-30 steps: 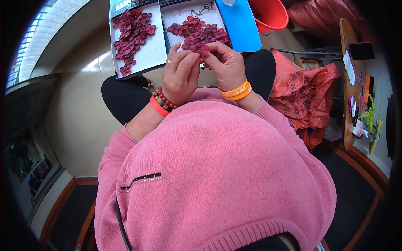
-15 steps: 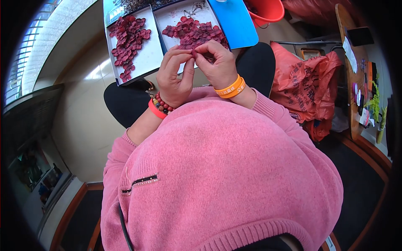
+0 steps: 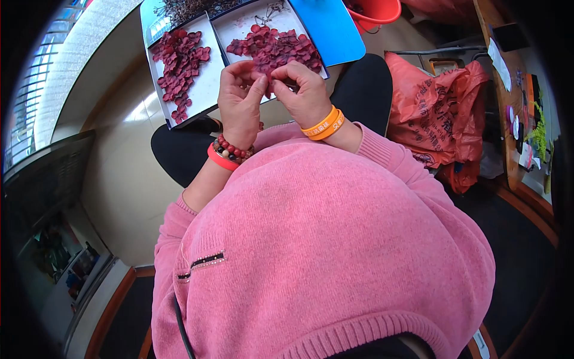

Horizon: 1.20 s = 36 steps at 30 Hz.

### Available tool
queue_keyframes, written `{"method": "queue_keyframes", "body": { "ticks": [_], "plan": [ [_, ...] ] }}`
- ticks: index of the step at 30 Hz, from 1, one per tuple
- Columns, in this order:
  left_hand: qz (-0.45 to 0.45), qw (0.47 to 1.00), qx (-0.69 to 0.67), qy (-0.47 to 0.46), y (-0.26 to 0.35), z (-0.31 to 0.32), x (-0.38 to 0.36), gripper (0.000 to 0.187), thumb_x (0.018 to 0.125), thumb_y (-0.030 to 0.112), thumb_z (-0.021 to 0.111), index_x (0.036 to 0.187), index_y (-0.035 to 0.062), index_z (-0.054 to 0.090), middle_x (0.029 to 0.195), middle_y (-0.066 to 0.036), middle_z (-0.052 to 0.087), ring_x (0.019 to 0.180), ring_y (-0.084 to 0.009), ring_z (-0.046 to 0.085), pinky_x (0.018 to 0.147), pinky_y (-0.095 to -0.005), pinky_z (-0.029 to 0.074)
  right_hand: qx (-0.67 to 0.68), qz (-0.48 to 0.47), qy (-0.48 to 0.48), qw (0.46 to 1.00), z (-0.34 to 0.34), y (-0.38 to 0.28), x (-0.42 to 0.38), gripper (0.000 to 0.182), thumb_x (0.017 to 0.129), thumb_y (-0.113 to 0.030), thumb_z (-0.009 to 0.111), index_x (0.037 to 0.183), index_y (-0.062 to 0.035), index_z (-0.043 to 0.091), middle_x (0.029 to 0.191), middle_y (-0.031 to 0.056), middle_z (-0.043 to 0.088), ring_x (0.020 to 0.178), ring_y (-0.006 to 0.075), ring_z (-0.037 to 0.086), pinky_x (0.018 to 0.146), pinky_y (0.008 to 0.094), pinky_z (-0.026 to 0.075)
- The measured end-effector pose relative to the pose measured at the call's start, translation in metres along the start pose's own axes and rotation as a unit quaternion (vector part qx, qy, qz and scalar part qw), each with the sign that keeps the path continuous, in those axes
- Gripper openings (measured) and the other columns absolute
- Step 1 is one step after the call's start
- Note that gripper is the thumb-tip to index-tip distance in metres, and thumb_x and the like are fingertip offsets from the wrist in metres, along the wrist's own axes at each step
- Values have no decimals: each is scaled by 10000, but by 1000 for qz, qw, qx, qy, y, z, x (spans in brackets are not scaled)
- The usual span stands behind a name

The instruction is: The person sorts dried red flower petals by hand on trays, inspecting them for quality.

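Observation:
Between my two hands is a dark red flower [image 3: 263, 67], its petals spread out. My left hand [image 3: 239, 99] pinches it between thumb and fingers. On the other side my right hand [image 3: 304, 99] has thumb and forefinger pinched together at its lower edge. Just beyond my hands, a pile of matching red flowers [image 3: 287, 51] fills part of the right white tray [image 3: 233, 30]. A second pile of red flowers [image 3: 181, 63] lies in the left white tray [image 3: 206, 75].
Dark dry stems [image 3: 185, 11] lie at the far side of the trays. A blue board [image 3: 335, 33] extends to their right, near a red bucket [image 3: 376, 13]. A red plastic bag [image 3: 436, 113] rests right of my knee, beside a wooden table [image 3: 514, 155].
The flower between my hands now shows spread petals, where it was a small bunched piece. My left hand has turned more upright and shifted slightly left; the view has shifted a little.

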<state>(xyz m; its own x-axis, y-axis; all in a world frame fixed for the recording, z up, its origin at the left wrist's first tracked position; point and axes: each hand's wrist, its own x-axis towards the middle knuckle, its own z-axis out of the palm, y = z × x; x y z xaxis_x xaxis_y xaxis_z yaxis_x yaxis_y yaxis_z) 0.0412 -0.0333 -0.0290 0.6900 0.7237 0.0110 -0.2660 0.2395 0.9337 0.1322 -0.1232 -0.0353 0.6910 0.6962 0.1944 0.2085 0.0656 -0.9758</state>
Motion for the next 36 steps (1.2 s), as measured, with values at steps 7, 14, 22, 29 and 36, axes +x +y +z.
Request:
{"method": "queue_keyframes", "body": {
  "ticks": [7, 14, 22, 29, 36],
  "plan": [
    [-40, 988, 150, 4, -15, -11, -1, 95, 878, 84, 616, 911, 0, 586, 796, -22, 602, 704, -75, 548, 632, -218, 464, -2, 38, -20, 999, -3, 6, -1, 54, 781, -10, 609, 828, 17, 602, 791, 101, 591, 716, 187, 606, 628, 286, 497],
    [-165, 973, 160, -14, -9, -17, 2, 84, 864, 81, 616, 887, 0, 608, 776, -14, 604, 674, -74, 547, 628, -204, 448, -192, -116, -14, 975, -1, 19, -4, 53, 779, -10, 589, 825, -7, 564, 789, 140, 557, 666, 293, 586, 577, 359, 477],
    [-397, 901, -171, -31, -23, -35, 5, 113, 887, 141, 565, 949, 60, 613, 865, -22, 617, 856, -159, 546, 857, -376, 429, -286, -121, -43, 950, -2, 12, -8, 56, 789, -49, 601, 809, -25, 555, 768, 139, 564, 691, 335, 586, 596, 401, 482],
    [-418, 865, -264, -83, -29, -46, 7, 122, 899, 151, 541, 944, 67, 618, 829, -16, 605, 797, -149, 537, 853, -387, 434, -270, -132, -57, 952, -1, 11, -6, 63, 773, -37, 608, 797, -20, 552, 770, 146, 579, 702, 332, 589, 604, 398, 482],
    [-366, 914, -171, -44, -24, -33, 8, 159, 896, 135, 528, 849, 21, 628, 709, -24, 576, 639, -129, 530, 733, -372, 503, -235, -70, -53, 968, -1, 11, -2, 70, 783, -57, 656, 812, -7, 615, 733, 136, 633, 628, 224, 636, 545, 315, 502]
  ]
}}
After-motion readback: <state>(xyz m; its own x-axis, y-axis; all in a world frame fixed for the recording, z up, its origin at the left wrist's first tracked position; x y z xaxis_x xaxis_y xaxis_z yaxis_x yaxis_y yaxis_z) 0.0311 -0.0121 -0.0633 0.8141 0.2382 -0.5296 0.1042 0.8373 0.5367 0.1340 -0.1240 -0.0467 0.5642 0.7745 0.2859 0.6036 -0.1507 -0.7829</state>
